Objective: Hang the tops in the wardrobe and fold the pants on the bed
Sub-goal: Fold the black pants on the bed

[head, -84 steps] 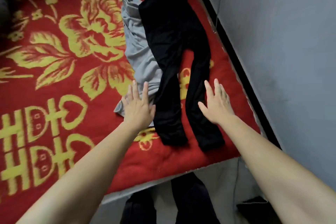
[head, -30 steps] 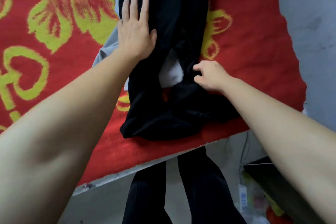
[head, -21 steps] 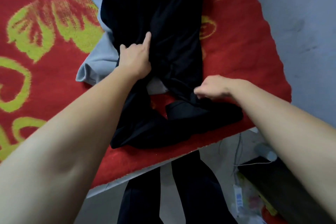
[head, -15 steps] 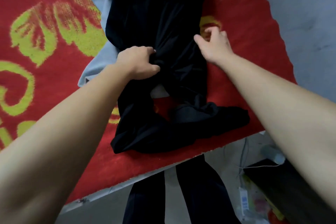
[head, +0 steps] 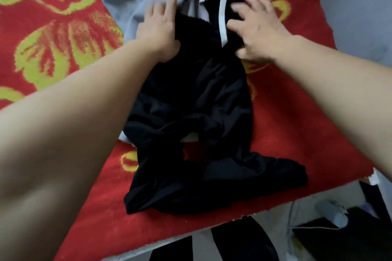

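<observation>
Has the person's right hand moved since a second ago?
Yes. The right hand has gone from near the bed's front edge up the black pants to their top end, farther from that edge.
</observation>
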